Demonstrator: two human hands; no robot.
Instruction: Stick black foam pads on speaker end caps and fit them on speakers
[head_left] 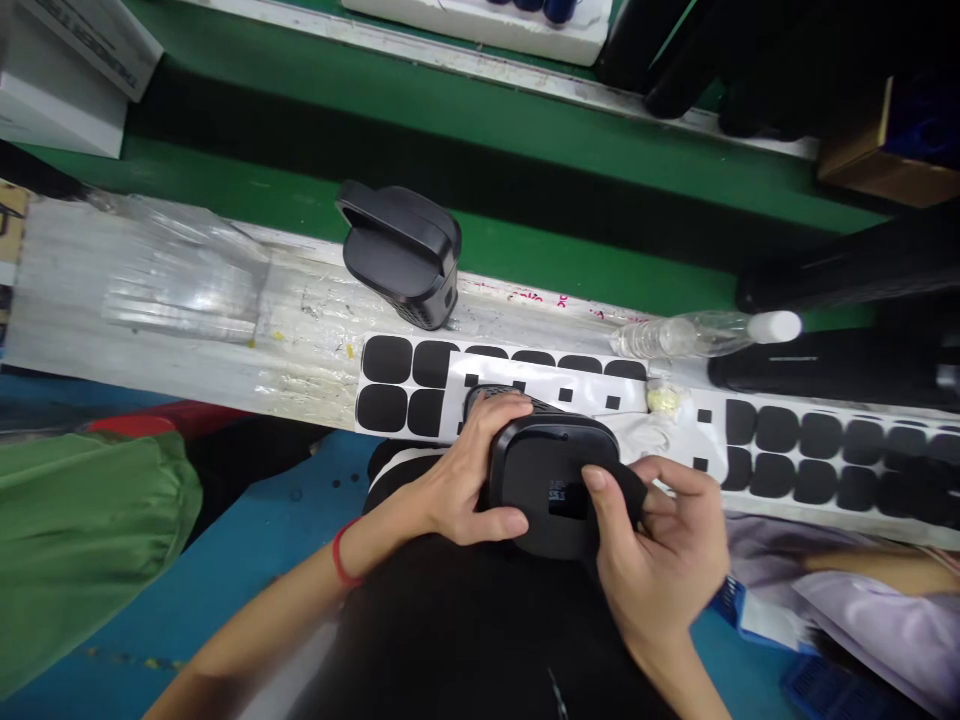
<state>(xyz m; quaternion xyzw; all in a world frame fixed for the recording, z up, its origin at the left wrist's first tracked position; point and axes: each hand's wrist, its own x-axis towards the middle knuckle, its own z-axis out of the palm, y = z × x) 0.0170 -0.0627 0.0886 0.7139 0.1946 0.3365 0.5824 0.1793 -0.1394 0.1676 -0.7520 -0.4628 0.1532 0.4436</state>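
A black rounded device (551, 450) is held over the near edge of the bench, its flat squarish end facing up with a small printed label on it. My left hand (472, 475) is wrapped round its left side, thumb on the near edge. My right hand (660, 540) pinches a thin black sticker (630, 490) between thumb and fingers at the device's right side; the sticker overlaps the flat face. How far it is stuck down I cannot tell. Behind lie sheets of black rounded-square stickers (386, 360) and a white sheet with small black squares (568, 394).
Another black device (409, 250) stands farther back on the bench. A clear plastic bottle (705, 333) with a white cap lies to the right, and clear plastic bags (187, 280) to the left. Co-workers' green clothing (90, 540) and lilac sleeve (877, 630) show on either side.
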